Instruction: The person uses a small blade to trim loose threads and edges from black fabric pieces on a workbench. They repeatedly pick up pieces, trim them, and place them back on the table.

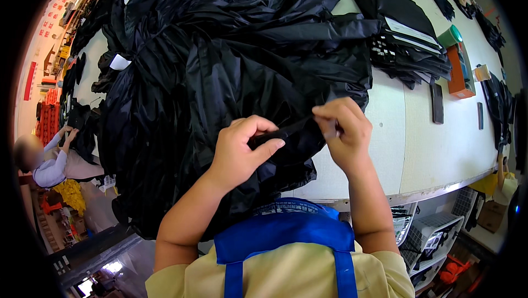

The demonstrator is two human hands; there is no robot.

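A large heap of shiny black fabric [231, 72], seemingly garments, covers the table in front of me and hangs over its near edge. My left hand [239, 149] is closed on a folded edge of this fabric, thumb and forefinger near each other. To its right, my right hand [347, 132] pinches the same strip at its other end, so the edge runs taut between both hands. A small greyish, blurred thing shows under the right fingers; its kind I cannot make out. A white paper tag [120, 62] lies on the heap's left side.
Right of the heap stands a stack of folded black pieces [410, 53]. Beyond it are an orange box [462, 72], a green-topped roll [450, 36] and a dark phone [437, 103]. Wire baskets [434, 235] sit below the table's edge. Another person [52, 166] handles black fabric at left.
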